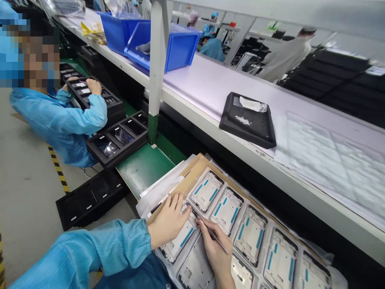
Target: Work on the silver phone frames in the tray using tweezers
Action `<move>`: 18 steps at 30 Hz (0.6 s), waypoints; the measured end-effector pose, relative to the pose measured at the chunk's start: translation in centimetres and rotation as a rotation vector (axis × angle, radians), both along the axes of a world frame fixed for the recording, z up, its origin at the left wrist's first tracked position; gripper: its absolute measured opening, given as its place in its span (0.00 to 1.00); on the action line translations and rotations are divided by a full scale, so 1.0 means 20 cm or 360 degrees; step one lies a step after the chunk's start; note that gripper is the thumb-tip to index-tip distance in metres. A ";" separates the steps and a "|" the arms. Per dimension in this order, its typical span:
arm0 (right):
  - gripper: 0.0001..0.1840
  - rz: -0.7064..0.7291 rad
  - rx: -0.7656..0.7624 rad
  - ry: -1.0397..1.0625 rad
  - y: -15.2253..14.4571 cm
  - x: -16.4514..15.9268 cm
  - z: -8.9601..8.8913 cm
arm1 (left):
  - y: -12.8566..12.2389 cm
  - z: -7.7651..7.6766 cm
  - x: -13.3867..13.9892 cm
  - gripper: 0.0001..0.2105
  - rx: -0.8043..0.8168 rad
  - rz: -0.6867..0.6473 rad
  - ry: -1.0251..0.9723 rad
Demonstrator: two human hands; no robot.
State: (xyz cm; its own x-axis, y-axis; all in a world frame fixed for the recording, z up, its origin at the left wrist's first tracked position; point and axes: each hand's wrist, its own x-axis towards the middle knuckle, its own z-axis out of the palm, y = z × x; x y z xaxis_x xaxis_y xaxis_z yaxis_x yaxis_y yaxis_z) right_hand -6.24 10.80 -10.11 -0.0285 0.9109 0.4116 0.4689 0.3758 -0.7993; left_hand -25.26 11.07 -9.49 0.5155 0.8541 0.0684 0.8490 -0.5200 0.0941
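Observation:
My right hand (pixel 214 251) grips a pair of thin metal tweezers (pixel 221 245), whose tips reach the top end of a silver phone frame (pixel 174 247). My left hand (pixel 168 220) lies over that same frame with its fingers stretched out, steadying or touching its upper edge. Part of the frame is hidden by the hand. Around it, several more phone frames (pixel 251 233) with blue strips sit in the pockets of a clear plastic tray (pixel 236 241). A frame without visible strips (pixel 197 265) lies just below my hands. Brown cardboard (pixel 197 172) shows under the tray's far edge.
On the white bench (pixel 198 92) stands a black foam tray (pixel 261 128) with small white pieces (pixel 243 120) and a plastic bag (pixel 252 104). Blue bins (pixel 182 50) stand beside a post (pixel 156 80). At left, a co-worker in blue (pixel 60 116) handles black trays (pixel 120 138).

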 end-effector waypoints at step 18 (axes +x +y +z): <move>0.12 0.0167 0.0137 -0.0470 -0.08 0.07 0.03 | -0.01 0.02 -0.04 0.24 -0.0294 0.0039 -0.0385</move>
State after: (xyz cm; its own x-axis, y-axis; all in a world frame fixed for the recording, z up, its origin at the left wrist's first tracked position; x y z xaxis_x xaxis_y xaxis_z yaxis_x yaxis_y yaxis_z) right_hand -4.77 9.20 -9.51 -0.2499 0.8589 0.4470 0.6308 0.4946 -0.5978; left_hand -25.98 10.81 -9.06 0.4823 0.8755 0.0288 0.8025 -0.4548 0.3863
